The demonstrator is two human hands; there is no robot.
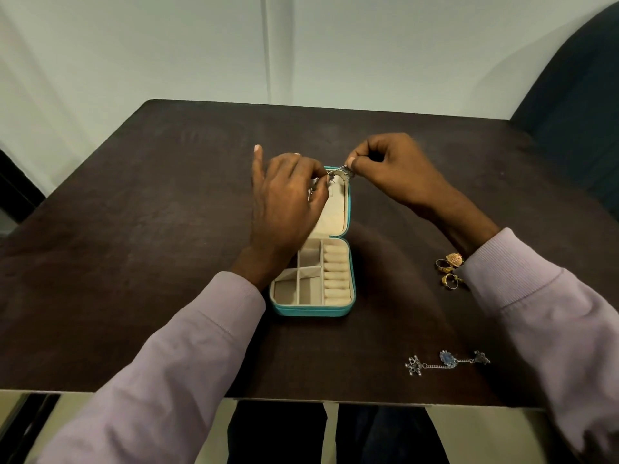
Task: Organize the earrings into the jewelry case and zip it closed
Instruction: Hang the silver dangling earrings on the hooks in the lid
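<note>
- The case [313,272] lies open near the middle of the table [167,195], long axis running near to far: the tray with its compartments and ring rolls is the near half, and the lid lies back flat on the far side, hinge between them.
- Both hands work over the far end of the lid. The left hand [284,202] pinches one end of a silver chain earring [338,171] between thumb and forefinger, with one finger sticking straight up; the right hand [392,169] pinches the other end, its fingers curled tight on it.
- The earring is stretched between the two pinches, its long axis running left to right and tilted slightly up toward the right, above the lid's far edge. Whether it touches the lid lining, I cannot tell.
- The step in hand looks like seating this earring in the lid. To do it well, keep the chain lightly taut so it does not knot, lower it square to the lid, and let go with one hand only once the other end is held.
- A second silver earring [447,360] lies on the table at near right, well apart from the case, its long axis also left to right.
- Gold pieces [449,267] sit in a cluster just beside the right sleeve [522,296]; a careless draw-back of that arm could sweep them.
- The tray compartments look empty, so most of the sorting, and the zipping, is not yet done.
</note>
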